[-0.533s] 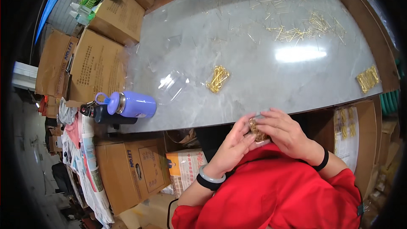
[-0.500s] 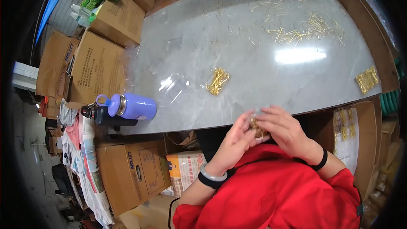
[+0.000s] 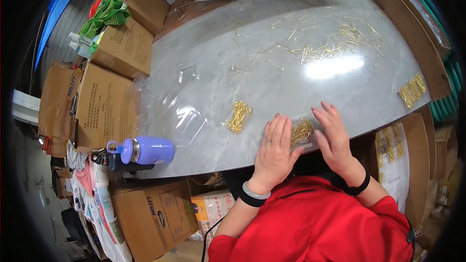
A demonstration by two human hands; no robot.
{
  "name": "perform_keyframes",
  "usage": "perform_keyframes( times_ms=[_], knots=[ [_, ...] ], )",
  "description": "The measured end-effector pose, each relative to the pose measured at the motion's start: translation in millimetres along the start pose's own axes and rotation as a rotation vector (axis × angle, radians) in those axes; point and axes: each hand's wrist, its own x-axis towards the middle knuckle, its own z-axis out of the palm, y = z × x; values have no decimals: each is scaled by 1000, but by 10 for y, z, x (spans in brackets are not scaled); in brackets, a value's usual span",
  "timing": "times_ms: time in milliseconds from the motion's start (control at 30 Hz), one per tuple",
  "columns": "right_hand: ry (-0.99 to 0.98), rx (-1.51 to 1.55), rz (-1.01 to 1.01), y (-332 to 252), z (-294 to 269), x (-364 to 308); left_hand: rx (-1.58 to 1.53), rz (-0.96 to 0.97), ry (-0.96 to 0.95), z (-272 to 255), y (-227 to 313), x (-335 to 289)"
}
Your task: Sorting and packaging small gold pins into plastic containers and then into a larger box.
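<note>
A clear plastic pack of gold-coloured wire pins (image 3: 302,133) lies near the table's front edge, between my hands. My left hand (image 3: 275,145) is stretched flat along its left side, fingers extended and side by side. On the other side my right hand (image 3: 335,138) is open with fingers apart, its thumb close to the pack; I cannot tell whether it touches. Left of my hands sits another bundle of gold pins (image 3: 240,117). Empty clear plastic boxes (image 3: 191,125) lie farther left.
Loose gold pins (image 3: 352,38) are scattered over the far right of the grey table (image 3: 213,87). One more pack of gold pins (image 3: 412,91) lies at the right edge. A purple bottle (image 3: 154,150) lies at the front left, beside cardboard boxes (image 3: 110,111). A cardboard wall (image 3: 412,24) borders the right side.
Both hands have moved from above my lap onto the table and spread apart. The pack they held between them now rests on the tabletop. The whole view has shifted slightly.
</note>
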Motion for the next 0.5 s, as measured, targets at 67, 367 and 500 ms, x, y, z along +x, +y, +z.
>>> perform_keyframes(
  times_ms=[67,367,500],
  knots=[
    [-103,-55,2,-58,-27,-85,11,-6,-20,32,0,14],
    [-23,-147,-75,-2,-14,-29,37,-33,-46,48,34,-3],
    [72,-33,19,-27,85,49,-61,-37,21,39,23,6]
  ],
)
